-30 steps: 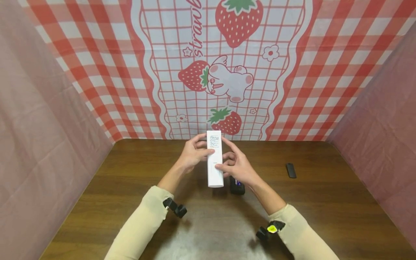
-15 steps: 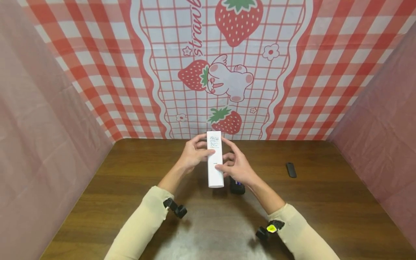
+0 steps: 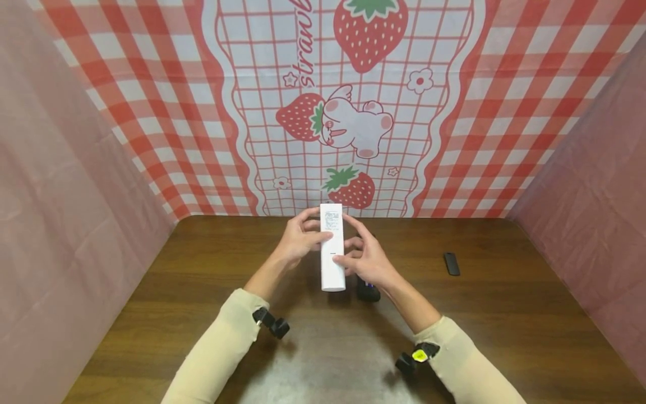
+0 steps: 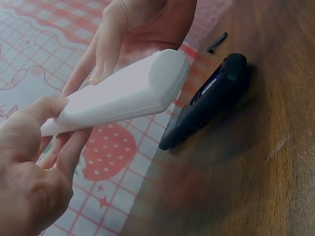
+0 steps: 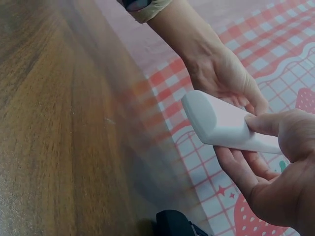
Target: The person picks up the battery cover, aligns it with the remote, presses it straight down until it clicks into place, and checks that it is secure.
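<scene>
A white remote control (image 3: pixel 332 275) is held up above the table, its back with small printed text toward the head camera. My left hand (image 3: pixel 298 238) grips it from the left, thumb across the back. From the right my right hand (image 3: pixel 372 259) holds the same remote, thumb pressing near a small dark mark on its lower half. In the left wrist view both thumbs lie on the white casing (image 4: pixel 128 88). The fingers behind it are partly hidden. Its button side is out of sight.
Below my right hand lies a black remote control (image 4: pixel 211 98) with an open compartment on top, something blue and white inside. A small black cover (image 3: pixel 452 264) lies on the wooden table (image 3: pixel 504 325) to the right. A strawberry-print cloth (image 3: pixel 353 67) hangs behind.
Both hands and the white remote stay almost still, with only a very slight shift to the left. The black remote and the small cover have not moved.
</scene>
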`<state>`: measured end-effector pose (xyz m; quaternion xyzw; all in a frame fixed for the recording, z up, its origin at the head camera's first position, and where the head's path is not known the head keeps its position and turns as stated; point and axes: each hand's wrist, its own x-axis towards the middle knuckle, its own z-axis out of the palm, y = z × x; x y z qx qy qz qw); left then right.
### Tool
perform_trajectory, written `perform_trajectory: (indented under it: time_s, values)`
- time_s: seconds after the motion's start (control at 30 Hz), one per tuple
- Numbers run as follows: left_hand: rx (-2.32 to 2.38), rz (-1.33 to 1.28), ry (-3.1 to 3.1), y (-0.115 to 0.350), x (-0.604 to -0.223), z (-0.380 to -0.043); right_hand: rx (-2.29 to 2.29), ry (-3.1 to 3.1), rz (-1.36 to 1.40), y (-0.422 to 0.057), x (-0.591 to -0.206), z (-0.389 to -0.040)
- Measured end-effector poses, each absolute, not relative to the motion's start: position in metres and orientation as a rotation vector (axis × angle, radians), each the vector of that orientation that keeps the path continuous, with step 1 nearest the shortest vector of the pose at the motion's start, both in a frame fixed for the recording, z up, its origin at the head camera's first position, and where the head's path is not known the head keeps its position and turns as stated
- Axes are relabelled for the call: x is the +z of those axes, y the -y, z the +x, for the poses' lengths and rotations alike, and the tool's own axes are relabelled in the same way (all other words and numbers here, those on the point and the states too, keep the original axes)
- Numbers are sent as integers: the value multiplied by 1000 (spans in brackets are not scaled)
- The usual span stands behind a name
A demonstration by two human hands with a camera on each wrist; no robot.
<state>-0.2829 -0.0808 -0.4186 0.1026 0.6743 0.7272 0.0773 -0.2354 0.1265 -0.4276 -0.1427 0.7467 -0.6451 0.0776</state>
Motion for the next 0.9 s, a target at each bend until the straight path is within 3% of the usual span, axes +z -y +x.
perform_trajectory:
  time_s: [0.9]
  values:
    - [2078,223,-2131,110,-422,-276,-1892,-2214,-377,-99,-430,-232]
